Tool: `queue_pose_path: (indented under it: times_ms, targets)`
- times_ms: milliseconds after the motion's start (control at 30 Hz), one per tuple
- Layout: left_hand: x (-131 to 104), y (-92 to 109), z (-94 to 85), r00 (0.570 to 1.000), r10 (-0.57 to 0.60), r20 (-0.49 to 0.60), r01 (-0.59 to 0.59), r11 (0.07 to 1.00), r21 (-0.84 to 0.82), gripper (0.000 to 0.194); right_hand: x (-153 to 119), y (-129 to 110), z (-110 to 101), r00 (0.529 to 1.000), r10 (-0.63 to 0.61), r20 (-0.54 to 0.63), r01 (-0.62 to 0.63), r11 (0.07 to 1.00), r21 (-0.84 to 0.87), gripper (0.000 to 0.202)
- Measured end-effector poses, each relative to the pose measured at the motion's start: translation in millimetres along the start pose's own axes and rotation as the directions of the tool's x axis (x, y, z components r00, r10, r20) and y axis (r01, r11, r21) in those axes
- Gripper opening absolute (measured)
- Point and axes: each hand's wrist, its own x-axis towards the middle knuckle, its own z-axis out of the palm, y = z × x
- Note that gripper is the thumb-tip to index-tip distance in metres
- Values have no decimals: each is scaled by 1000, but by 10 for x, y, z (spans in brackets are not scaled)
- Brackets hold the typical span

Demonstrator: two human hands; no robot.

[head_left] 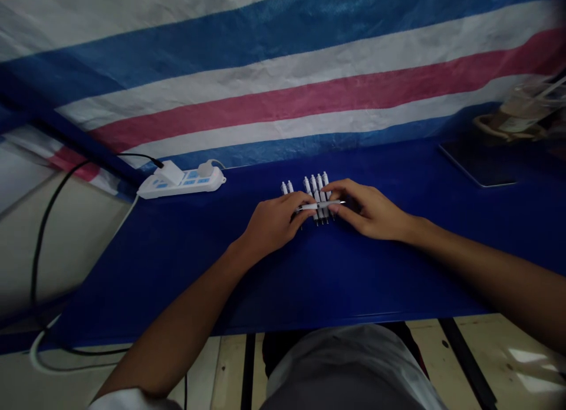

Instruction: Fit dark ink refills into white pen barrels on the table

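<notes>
A white and grey pen (319, 205) lies crosswise between my hands, its pointed tip toward the right. My left hand (279, 217) pinches its left end between thumb and fingers. At the tip end, the thumb and fingers of my right hand (370, 211) close around the pen. Behind and beneath it, several similar pens (316, 186) lie side by side on the blue table, tips toward me. Two more pens (287, 187) lie a little apart to the left, mostly hidden by my left hand.
On the left of the blue table (283, 292) sits a white power strip (190, 183) with plugs and a black cable (42, 239). A dark flat tablet-like device (480, 162) and a plastic cup (519, 112) are at the back right. A striped sheet (283, 98) hangs behind.
</notes>
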Motion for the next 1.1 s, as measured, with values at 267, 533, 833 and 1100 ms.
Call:
queue_pose_path:
  times_ms: [267, 533, 833, 1100]
  targets:
    - [-15, -38, 29, 991, 110, -72, -109, 994, 20, 22, 5, -9, -8, 997, 8, 73, -11, 999, 42, 31]
    - [-15, -81, 42, 981, 101, -164, -112, 992, -60, 24, 49, -55, -71, 992, -1, 123, -11, 996, 94, 30]
    - [69, -42, -84, 954, -262, -142, 151, 836, -528, 26, 48, -86, -69, 985, 142, 97, -156, 976, 155, 45]
    - [95, -137, 69, 868, -428, -252, 83, 625, -776, 54, 22, -92, 10, 989, 18, 149, -41, 988, 149, 38]
